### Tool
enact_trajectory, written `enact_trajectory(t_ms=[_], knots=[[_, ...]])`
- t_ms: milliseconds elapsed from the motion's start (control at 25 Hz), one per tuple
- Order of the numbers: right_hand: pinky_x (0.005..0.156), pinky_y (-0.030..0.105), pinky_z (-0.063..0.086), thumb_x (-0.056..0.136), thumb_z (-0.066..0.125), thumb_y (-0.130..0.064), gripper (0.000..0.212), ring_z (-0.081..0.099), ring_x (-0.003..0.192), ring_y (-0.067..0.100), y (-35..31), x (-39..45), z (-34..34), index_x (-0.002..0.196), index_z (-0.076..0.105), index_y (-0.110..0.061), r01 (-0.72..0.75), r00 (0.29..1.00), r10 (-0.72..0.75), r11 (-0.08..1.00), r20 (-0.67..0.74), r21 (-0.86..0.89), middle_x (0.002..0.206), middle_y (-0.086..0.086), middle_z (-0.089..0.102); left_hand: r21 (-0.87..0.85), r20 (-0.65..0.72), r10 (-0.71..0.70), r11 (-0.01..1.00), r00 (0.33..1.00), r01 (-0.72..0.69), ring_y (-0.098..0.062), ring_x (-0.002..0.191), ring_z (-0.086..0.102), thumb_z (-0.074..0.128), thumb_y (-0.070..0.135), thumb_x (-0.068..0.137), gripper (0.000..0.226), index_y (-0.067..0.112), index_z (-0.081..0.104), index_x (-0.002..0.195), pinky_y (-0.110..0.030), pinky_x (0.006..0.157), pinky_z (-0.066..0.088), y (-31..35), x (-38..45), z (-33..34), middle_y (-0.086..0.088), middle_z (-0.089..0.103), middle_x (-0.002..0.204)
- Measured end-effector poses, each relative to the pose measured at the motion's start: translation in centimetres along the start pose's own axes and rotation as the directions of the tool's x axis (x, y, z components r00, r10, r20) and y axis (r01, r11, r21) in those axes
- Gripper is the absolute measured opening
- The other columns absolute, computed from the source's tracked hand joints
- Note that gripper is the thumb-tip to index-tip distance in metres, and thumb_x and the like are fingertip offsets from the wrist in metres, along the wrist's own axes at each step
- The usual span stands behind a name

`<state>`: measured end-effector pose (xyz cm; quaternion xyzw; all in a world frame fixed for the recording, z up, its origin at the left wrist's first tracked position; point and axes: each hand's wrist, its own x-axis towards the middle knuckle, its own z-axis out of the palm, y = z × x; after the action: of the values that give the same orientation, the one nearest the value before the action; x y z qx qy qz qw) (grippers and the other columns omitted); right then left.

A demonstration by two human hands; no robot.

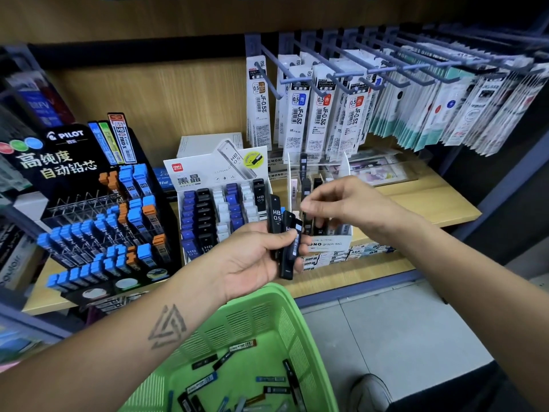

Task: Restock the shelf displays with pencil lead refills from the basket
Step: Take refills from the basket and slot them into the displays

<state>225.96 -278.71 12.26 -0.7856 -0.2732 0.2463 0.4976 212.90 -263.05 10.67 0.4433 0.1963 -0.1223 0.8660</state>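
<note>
My left hand point(255, 257) grips a small bunch of black lead refill cases point(285, 233), fanned upright in front of the shelf. My right hand point(341, 203) hovers just right of them over the white Mono display box point(329, 243), fingers curled; whether it pinches a case is hidden. The white Deli display point(219, 203) with blue, black and white cases stands left of the bunch. A black Pilot display point(98, 209) with blue-capped cases is further left. The green basket point(261, 319) hangs below my left wrist, with several loose refills point(237, 373) inside.
Packaged pen refills point(320, 114) hang on hooks at the upper right above the wooden shelf point(430, 197). Flat packs lie at the shelf's back. A grey floor and a shoe point(371, 391) show at the lower right. Other stock crowds the left edge.
</note>
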Motion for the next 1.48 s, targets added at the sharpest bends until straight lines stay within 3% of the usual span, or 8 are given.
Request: enact_trajectory(t_ms=[120, 320, 400, 600, 920, 1160, 1280, 1480], knots=[[0.056, 0.023, 0.048, 0.07, 0.084, -0.024, 0.039, 0.061, 0.065, 0.016, -0.2, 0.1, 1.2, 0.096, 0.072, 0.002, -0.09, 0.99, 0.071, 0.984, 0.122, 0.156, 0.076, 0.012, 0.068, 0.05, -0.036, 0.037, 0.998, 0.999, -0.035, -0.021, 0.069, 0.065, 0.064, -0.003, 0.083, 0.021, -0.002, 0.065, 0.104, -0.029, 0.055, 0.053, 0.0, 0.2, -0.2, -0.02, 0.068, 0.084], [0.061, 0.022, 0.054, 0.08, 0.075, 0.004, 0.012, 0.061, 0.062, 0.019, -0.1, 0.7, 1.5, 0.091, 0.073, 0.002, -0.16, 0.98, 0.105, 0.922, 0.171, 0.352, 0.076, 0.017, 0.066, 0.129, -0.077, 0.094, 0.988, 0.993, -0.084, -0.02, 0.071, 0.066, 0.063, -0.007, 0.087, 0.014, -0.006, 0.068, 0.1, -0.027, 0.057, 0.057, 0.2, 0.1, -0.3, -0.019, 0.069, 0.084], [0.063, 0.023, 0.058, 0.08, 0.072, 0.008, 0.014, 0.064, 0.066, 0.02, 0.0, 0.9, 0.9, 0.094, 0.072, 0.004, -0.134, 0.987, 0.085, 0.906, 0.139, 0.402, 0.082, 0.019, 0.067, 0.096, -0.081, 0.094, 0.992, 0.992, -0.086, -0.023, 0.074, 0.07, 0.063, -0.005, 0.088, 0.018, -0.009, 0.067, 0.105, -0.028, 0.06, 0.057, 0.3, 0.0, -0.3, -0.022, 0.071, 0.09], [0.08, 0.027, 0.06, 0.081, 0.065, 0.017, 0.03, 0.069, 0.086, 0.025, 0.0, 0.8, -0.6, 0.109, 0.069, 0.009, -0.054, 0.992, 0.004, 0.914, 0.123, 0.401, 0.101, 0.027, 0.068, 0.107, -0.088, 0.111, 0.989, 0.99, -0.101, -0.02, 0.067, 0.066, 0.061, -0.01, 0.088, 0.011, -0.006, 0.068, 0.095, -0.024, 0.054, 0.05, 0.7, 0.0, -0.5, -0.022, 0.069, 0.088], [0.088, 0.028, 0.056, 0.082, 0.064, 0.018, 0.037, 0.066, 0.104, 0.027, 0.3, 0.8, -0.8, 0.117, 0.067, 0.006, 0.073, 0.971, -0.147, 0.932, 0.186, 0.354, 0.113, 0.023, 0.071, 0.117, -0.103, 0.154, 0.983, 0.983, -0.142, -0.018, 0.064, 0.064, 0.06, -0.011, 0.088, 0.011, -0.004, 0.067, 0.092, -0.022, 0.053, 0.048, 0.7, 0.1, -0.3, -0.019, 0.069, 0.083], [0.072, 0.026, 0.061, 0.079, 0.07, 0.006, 0.031, 0.073, 0.075, 0.024, -0.6, 1.2, -0.9, 0.109, 0.067, 0.01, -0.016, 0.996, -0.021, 0.913, 0.085, 0.408, 0.088, 0.022, 0.073, 0.102, -0.098, 0.201, 0.976, 0.975, -0.191, -0.017, 0.066, 0.065, 0.06, -0.006, 0.09, 0.013, -0.005, 0.068, 0.101, -0.021, 0.055, 0.049, 0.9, 0.2, 0.1, -0.019, 0.069, 0.085], [0.074, 0.031, 0.062, 0.081, 0.068, 0.012, 0.025, 0.073, 0.076, 0.026, -0.6, 0.9, -2.7, 0.105, 0.071, 0.006, 0.022, 0.996, 0.011, 0.937, -0.091, 0.348, 0.09, 0.022, 0.074, 0.034, -0.117, 0.167, 0.986, 0.979, -0.164, -0.024, 0.07, 0.068, 0.06, -0.003, 0.091, 0.01, -0.006, 0.067, 0.098, -0.026, 0.057, 0.056, 0.7, 0.2, 0.3, -0.025, 0.068, 0.092], [0.079, 0.039, 0.062, 0.081, 0.077, 0.003, 0.02, 0.075, 0.074, 0.023, 0.1, 0.2, -5.3, 0.091, 0.072, -0.014, 0.064, 0.912, -0.101, 0.992, -0.397, -0.105, 0.082, 0.011, 0.075, -0.003, -0.077, 0.076, 0.997, 0.994, -0.076, -0.028, 0.074, 0.07, 0.057, 0.004, 0.097, 0.013, -0.002, 0.065, 0.104, -0.037, 0.064, 0.061, 0.5, -0.2, 0.5, -0.02, 0.069, 0.09]])
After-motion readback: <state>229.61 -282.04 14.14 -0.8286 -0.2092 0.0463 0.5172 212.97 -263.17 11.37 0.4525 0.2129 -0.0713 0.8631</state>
